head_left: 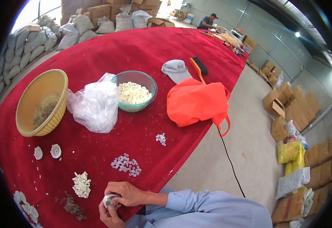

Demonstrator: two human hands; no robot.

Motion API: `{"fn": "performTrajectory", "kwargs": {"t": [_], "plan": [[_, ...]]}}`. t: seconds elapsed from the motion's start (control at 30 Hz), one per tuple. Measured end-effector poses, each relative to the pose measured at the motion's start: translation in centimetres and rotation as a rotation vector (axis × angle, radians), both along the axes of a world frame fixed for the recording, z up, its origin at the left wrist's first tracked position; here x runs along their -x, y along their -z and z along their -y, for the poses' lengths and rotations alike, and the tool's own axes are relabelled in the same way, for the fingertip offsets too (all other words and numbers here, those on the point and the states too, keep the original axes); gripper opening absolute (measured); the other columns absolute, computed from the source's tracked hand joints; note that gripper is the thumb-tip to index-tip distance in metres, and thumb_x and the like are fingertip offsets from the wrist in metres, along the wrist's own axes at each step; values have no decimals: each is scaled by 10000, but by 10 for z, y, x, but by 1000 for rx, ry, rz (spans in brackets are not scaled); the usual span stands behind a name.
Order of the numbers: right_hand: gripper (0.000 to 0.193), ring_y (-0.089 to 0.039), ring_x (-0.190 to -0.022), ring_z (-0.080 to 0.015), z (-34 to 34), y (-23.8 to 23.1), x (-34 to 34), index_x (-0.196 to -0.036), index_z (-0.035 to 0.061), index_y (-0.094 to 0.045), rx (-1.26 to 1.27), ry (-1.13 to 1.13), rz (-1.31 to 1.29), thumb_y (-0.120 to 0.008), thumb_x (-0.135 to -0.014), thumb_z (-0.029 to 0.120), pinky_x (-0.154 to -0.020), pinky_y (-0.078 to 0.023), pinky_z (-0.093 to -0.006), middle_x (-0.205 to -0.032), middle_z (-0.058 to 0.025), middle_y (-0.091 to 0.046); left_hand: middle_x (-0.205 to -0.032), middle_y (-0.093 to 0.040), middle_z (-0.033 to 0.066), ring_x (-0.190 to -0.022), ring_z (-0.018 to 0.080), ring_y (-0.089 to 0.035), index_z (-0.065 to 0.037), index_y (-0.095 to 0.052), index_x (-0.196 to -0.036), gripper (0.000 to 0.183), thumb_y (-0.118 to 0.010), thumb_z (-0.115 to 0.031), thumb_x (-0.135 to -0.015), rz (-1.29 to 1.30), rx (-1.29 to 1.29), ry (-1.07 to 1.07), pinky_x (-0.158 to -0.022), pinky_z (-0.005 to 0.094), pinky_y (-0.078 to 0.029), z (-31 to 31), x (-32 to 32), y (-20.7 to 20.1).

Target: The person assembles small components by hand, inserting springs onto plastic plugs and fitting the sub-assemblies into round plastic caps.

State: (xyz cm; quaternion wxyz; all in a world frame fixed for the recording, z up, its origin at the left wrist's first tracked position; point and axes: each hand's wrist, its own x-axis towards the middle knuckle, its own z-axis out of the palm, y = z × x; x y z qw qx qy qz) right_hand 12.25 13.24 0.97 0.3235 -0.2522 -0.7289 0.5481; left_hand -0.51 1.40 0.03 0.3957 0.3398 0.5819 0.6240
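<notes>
Near the table's front edge, my right hand (127,193) and my left hand (110,217) are closed together on a small round white plastic part (106,200). My fingers cover most of it. Just left of them lies a pile of small cream plastic pieces (82,185). Below that pile is a heap of thin dark metal pieces, apparently springs (73,207). Small translucent rings (126,165) are spread beyond my hands, with a smaller cluster of rings (161,139) farther off. Two round white parts (55,151) rest at the left, and several white discs (26,208) lie at the lower left.
On the red-covered table (143,49) stand a yellow basket (65,95), a plastic bag (96,104) and a bowl (153,95) of cream pieces. An orange bag (198,102), grey cap (176,70) and brush (199,67) lie to the right. A person (207,22) sits at the far end.
</notes>
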Motion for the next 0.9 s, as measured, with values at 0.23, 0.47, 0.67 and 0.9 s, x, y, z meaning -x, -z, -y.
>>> {"fn": "performTrajectory", "kwargs": {"t": [0.23, 0.47, 0.67, 0.9], "plan": [[306, -666, -891, -262, 0, -1, 0, -1109, -1, -644, 32, 20, -73, -754, -835, 82, -774, -528, -383, -982, -108, -647, -1156, -697, 165, -993, 225, -703, 99, -621, -1276, 305, -596, -108, -1054, 54, 21, -39, -852, 321, -611, 0, -2, 3], [319, -667, -905, -267, -2, 4, -3, -1123, 1, -637, 24, 19, -108, -762, -834, 46, -779, -533, -382, -996, -112, -647, -1165, -703, 171, -982, 228, -708, 105, -623, -1296, 335, -614, -117, -1045, -27, 20, -14, -841, 324, -613, -2, 0, -3], [295, -666, -896, -268, 1, 7, -1, -1091, 2, -623, -8, 33, -100, -762, -836, 54, -754, -525, -385, -975, -105, -638, -1167, -702, 169, -977, 228, -705, 109, -618, -1309, 360, -619, -130, -1039, -95, 32, -6, -833, 329, -609, -1, -1, -4], [326, -660, -865, -206, 7, -5, -1, -1149, 19, -566, 151, 73, -121, -741, -884, 89, -724, -536, -370, -997, -97, -666, -1176, -696, 165, -994, 230, -700, 105, -617, -1314, 366, -615, -139, -1042, -8, -3, -42, -841, 330, -605, 1, -3, -1]]}}
